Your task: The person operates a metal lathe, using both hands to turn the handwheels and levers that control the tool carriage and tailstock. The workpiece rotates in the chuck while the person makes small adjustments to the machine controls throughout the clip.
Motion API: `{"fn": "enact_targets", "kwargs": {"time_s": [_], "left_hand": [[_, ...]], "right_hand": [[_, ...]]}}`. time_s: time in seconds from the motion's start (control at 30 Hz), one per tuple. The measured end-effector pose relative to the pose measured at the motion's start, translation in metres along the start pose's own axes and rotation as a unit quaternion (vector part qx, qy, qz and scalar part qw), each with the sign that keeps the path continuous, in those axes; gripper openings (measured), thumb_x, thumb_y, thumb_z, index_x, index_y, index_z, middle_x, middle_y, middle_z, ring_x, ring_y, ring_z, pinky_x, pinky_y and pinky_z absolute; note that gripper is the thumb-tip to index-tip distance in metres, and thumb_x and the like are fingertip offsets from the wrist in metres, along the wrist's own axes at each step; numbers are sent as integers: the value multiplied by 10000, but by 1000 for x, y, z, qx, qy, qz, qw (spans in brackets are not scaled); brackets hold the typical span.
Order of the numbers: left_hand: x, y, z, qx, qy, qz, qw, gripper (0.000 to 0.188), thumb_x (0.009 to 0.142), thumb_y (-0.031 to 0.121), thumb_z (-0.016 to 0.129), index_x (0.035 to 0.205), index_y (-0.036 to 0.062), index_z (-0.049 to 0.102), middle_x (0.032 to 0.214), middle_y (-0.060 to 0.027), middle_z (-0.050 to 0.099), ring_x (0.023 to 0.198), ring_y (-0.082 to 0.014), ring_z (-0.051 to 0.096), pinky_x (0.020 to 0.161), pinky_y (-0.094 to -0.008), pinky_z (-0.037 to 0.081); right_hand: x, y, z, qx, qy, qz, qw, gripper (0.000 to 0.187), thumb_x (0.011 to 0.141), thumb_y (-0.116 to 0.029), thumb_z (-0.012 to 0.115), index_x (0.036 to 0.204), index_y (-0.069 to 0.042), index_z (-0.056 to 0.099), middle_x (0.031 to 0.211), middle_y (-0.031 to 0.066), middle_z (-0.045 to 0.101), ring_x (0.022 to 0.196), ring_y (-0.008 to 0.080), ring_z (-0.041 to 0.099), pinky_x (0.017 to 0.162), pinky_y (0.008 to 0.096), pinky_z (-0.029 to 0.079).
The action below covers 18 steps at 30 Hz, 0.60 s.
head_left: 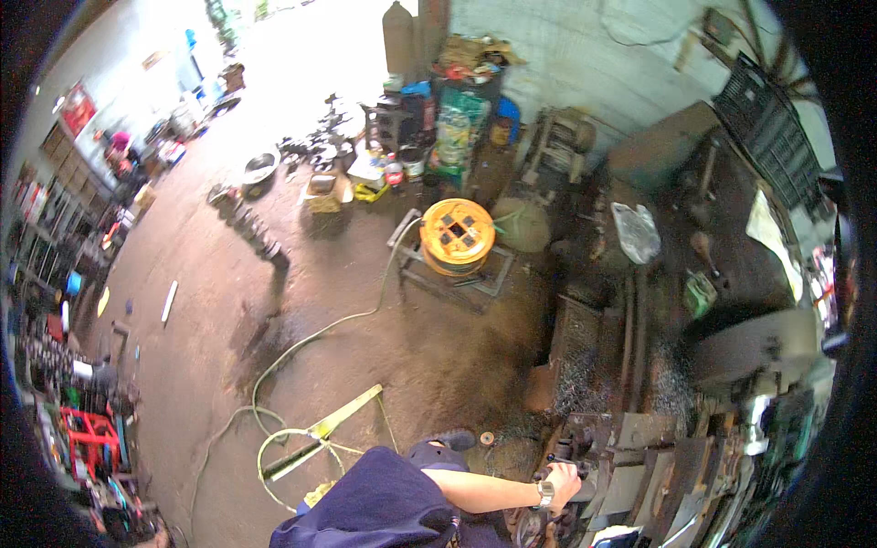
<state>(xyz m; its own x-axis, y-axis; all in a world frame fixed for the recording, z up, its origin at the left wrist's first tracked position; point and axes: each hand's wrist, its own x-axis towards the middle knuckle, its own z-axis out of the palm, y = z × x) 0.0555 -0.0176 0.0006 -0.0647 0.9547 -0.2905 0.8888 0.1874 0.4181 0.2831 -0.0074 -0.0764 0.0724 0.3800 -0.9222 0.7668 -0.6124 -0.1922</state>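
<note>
My left arm reaches to the right out of a dark blue sleeve (365, 498). A metal-banded watch (545, 494) is on its wrist. My left hand (565, 479) is closed on a handle of a lathe (644, 431), its fingers curled over the dark metal. A small black knob (551, 458) shows beside the fingertips. Below the hand, part of a handwheel (530, 527) is visible. Metal chips (582, 391) lie in the machine's bed just beyond. My right hand is out of view.
A yellow cable reel (457, 236) sits on a low metal frame (498, 274). Its cable (301, 345) snakes over the floor past a yellow-edged bar (347, 411) near my shoe (454, 440). Bottles and boxes stand along the back; cluttered shelves (46, 228) line the left.
</note>
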Motion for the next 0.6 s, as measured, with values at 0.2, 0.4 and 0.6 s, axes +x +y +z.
{"fn": "enact_targets", "kwargs": {"time_s": [0.2,0.4,0.6], "left_hand": [[-9,-6,-22,-5,-70,34,997,896,582,624,878,1210,29,647,1243,-191,581,1128,-389,599,912,-548,504],[-4,5,-32,41,-115,69,990,1004,612,746,819,1230,-22,627,1286,-256,573,1187,-427,592,992,-504,508],[4,0,-26,67,-129,80,986,1094,598,764,815,1270,-72,598,1261,-304,590,1179,-434,614,1008,-499,514]], "right_hand": [[-9,43,-11,99,-40,70,992,991,827,-827,582,1589,-255,310,1608,98,378,1425,385,398,909,694,490],[-22,65,-15,28,9,12,999,1195,676,-932,606,1555,-141,431,1605,185,390,1454,372,406,1134,562,388],[-7,72,-2,6,99,-34,994,1252,599,-998,553,1436,-66,576,1531,222,477,1441,391,432,1190,470,346]]}}
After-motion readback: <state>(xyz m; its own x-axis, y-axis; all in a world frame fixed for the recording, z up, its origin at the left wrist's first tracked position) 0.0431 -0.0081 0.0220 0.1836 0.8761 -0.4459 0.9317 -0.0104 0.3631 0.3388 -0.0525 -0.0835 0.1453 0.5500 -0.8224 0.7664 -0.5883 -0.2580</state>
